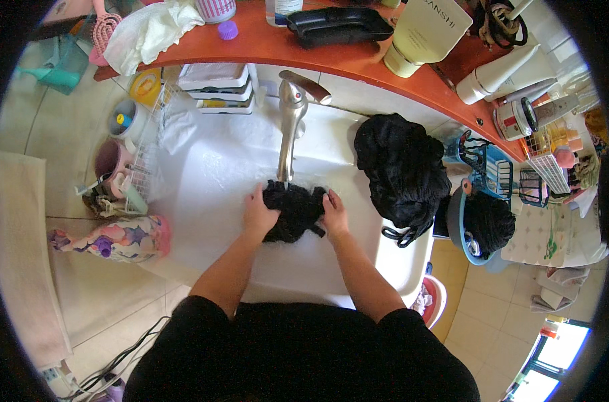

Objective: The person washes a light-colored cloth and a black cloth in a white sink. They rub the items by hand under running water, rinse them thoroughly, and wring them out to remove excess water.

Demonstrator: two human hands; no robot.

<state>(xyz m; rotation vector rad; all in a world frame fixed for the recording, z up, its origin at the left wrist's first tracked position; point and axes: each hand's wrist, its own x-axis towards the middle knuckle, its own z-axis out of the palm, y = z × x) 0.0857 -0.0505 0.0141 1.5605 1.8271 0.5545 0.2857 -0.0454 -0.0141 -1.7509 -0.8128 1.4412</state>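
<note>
A bunched black cloth garment [292,213] lies in the white sink [204,258], under the spout of the metal faucet [288,144]. Water runs from the spout onto the cloth. My left hand [257,213] grips the garment's left side, its fingertips partly hidden in the folds. On the opposite side my right hand [334,213] holds the right edge between thumb and fingers. A larger heap of black clothing [401,167] rests on the sink's right ledge, apart from my hands, with a loop of strap hanging down.
Above the sink runs a red-brown shelf [251,47] with a black tray [338,25], a squeeze tube [425,37] and a purple cap [228,30]. Wire racks with cups [113,157] stand left, beside a floral bag [117,240]. A blue basin [457,218] with dark items sits right.
</note>
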